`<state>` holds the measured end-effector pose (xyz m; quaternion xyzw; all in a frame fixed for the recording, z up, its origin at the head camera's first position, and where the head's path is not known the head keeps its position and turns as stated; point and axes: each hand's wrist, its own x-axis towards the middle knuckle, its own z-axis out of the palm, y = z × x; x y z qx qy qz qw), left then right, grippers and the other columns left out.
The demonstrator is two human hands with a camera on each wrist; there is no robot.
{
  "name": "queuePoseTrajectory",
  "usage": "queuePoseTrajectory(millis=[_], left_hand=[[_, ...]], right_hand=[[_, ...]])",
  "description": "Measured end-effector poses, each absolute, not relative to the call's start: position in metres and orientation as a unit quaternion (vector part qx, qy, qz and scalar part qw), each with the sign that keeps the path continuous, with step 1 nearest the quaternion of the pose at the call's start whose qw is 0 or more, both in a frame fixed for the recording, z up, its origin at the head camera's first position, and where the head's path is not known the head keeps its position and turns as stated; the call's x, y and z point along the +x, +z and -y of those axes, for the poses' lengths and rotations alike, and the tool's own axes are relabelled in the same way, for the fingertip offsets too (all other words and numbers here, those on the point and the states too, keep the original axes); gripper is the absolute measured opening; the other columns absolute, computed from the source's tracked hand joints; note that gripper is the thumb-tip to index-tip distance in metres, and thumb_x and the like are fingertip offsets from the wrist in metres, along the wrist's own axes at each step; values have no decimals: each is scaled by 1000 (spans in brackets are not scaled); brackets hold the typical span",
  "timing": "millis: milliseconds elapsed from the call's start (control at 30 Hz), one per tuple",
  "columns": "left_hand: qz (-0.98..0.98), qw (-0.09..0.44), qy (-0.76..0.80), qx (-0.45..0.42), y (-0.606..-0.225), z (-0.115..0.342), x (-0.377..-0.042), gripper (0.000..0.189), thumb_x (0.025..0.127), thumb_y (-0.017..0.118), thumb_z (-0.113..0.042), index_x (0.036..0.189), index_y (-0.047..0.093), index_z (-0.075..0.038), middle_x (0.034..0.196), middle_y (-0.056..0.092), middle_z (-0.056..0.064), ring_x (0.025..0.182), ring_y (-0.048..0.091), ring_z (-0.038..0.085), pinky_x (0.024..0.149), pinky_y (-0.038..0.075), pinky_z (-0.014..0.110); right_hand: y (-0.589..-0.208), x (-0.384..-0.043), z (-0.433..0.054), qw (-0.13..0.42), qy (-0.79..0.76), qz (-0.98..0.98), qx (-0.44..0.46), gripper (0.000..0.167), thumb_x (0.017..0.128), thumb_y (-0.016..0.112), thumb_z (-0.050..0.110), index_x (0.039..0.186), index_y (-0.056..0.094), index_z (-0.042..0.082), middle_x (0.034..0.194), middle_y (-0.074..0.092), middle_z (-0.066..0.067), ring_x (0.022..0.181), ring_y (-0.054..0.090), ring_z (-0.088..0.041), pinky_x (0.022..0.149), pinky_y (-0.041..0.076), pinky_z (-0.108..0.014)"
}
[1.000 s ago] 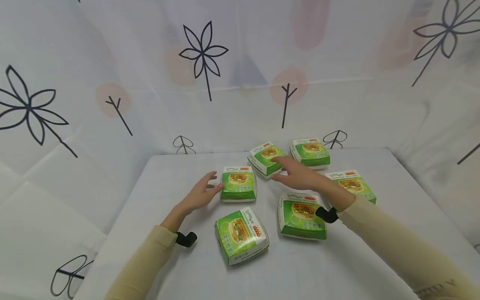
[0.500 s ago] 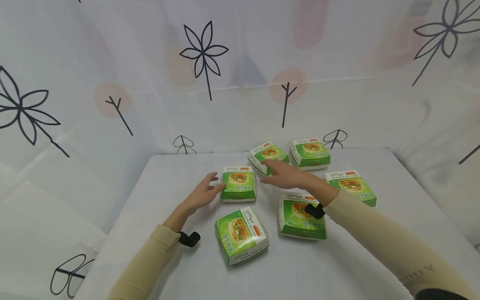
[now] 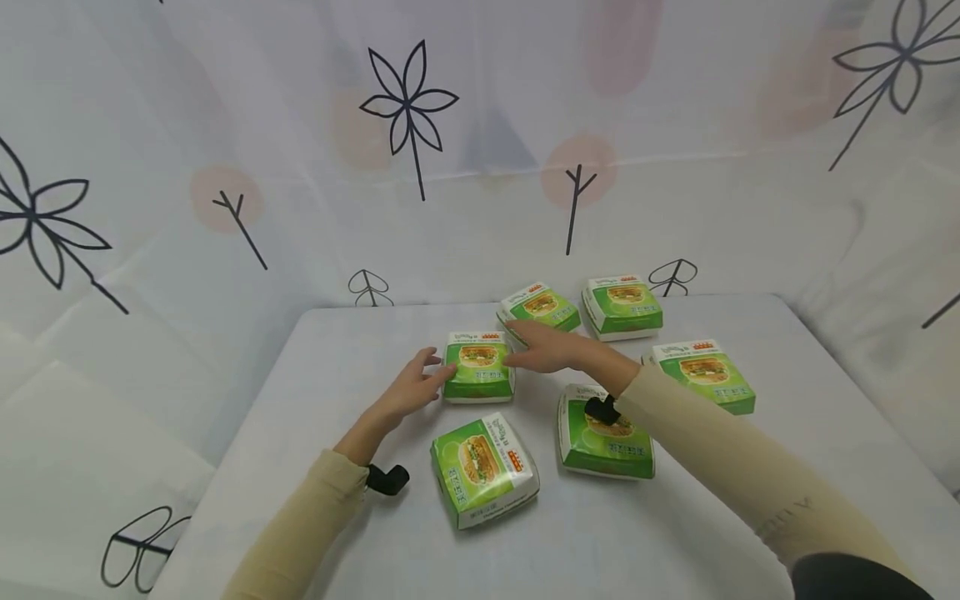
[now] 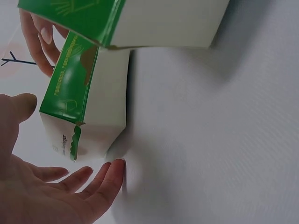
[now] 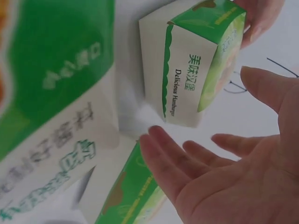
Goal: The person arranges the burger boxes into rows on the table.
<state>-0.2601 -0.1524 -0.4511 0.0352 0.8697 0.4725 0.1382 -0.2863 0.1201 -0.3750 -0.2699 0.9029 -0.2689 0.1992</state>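
Observation:
A green and white hamburger box lies on the table between my two hands. On its left, my left hand has its fingers spread, with the thumb reaching over the box's left edge in the head view. The left wrist view shows the fingers of my left hand close to the end of the box. My right hand is at the box's right side, thumb near its edge. In the right wrist view the right hand has extended, parted fingers beside the same box.
Behind the right hand lies a tilted hamburger box, with another box to its right. One more box sits farther right. Nearer the person are two boxes, the left one turned and the right one under the right forearm.
My right hand has moved left, from the tilted back box to the right side of the middle box. The left hand has barely shifted; the boxes stay in place.

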Motion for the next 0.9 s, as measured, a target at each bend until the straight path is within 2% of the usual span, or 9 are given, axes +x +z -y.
queuePoseTrajectory(millis=[167,333,467,667,900], left_hand=[[-870,142,472,28,-452,148,-260,85,101,57,-55,163,21,-9,162,35,16,140,47,38,105,50,51],[-872,138,468,24,-454,145,-260,85,101,56,-56,163,21,-10,161,36,16,141,44,38,111,42,56],[-873,136,468,20,-454,143,-259,83,102,55,-56,162,23,-9,160,37,18,141,44,39,112,41,57],[-873,142,466,30,-451,142,-260,75,104,52,-51,161,28,-9,158,38,22,141,44,42,110,43,58],[-878,151,453,33,-447,151,-271,62,107,48,-46,158,37,-13,158,40,22,148,33,43,116,31,63]], right_hand=[[-379,-295,-114,233,-245,-902,-267,79,106,54,31,161,12,-6,167,16,-27,155,13,-41,125,16,-53],[-382,-300,-110,242,-229,-903,-269,79,107,52,33,160,11,-7,167,13,-27,155,9,-41,126,13,-52],[-383,-302,-108,243,-227,-906,-262,77,107,51,33,160,12,-7,167,13,-27,156,7,-41,126,12,-52],[-384,-302,-108,240,-214,-909,-267,77,108,51,34,159,13,-9,166,18,-27,155,14,-40,125,16,-51],[-385,-298,-105,226,-198,-918,-257,74,107,52,36,157,22,-10,161,32,-28,150,29,-41,122,28,-51]])
